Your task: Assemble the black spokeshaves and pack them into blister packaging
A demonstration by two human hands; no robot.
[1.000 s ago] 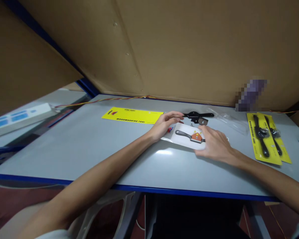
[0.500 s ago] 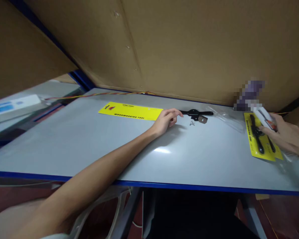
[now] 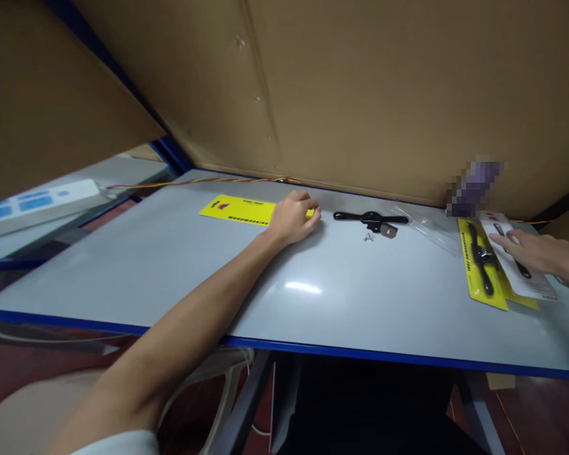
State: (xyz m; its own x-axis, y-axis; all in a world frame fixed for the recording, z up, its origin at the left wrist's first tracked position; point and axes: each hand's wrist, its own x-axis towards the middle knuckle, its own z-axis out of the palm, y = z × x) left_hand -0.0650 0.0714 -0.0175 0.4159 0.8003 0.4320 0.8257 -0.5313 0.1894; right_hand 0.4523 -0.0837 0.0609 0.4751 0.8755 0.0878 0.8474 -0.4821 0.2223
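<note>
My left hand (image 3: 294, 218) is over the right end of a yellow backing card (image 3: 237, 210), fingers curled around its edge. To its right lies a black spokeshave (image 3: 370, 218) with a loose brown blade (image 3: 389, 230) against it and a small silver thumbscrew (image 3: 368, 237) in front. At the far right, my right hand (image 3: 540, 253) rests on a white carded pack (image 3: 540, 287) with a black tool, fingers stretched across it. That pack overlaps a yellow carded pack (image 3: 471, 287) holding another black spokeshave.
A clear plastic blister (image 3: 429, 230) lies between the loose spokeshave and the packs. A blurred purple object (image 3: 477, 186) stands by the cardboard wall (image 3: 360, 95). Red-yellow wire (image 3: 194, 182) runs along the back edge to a white power strip (image 3: 42, 201). A chair (image 3: 52, 411) stands below left.
My left hand has moved left onto the yellow card's end, uncovering the spokeshave's left handle. The white pack, tilted up in my right hand before, now lies flat on the yellow pack.
</note>
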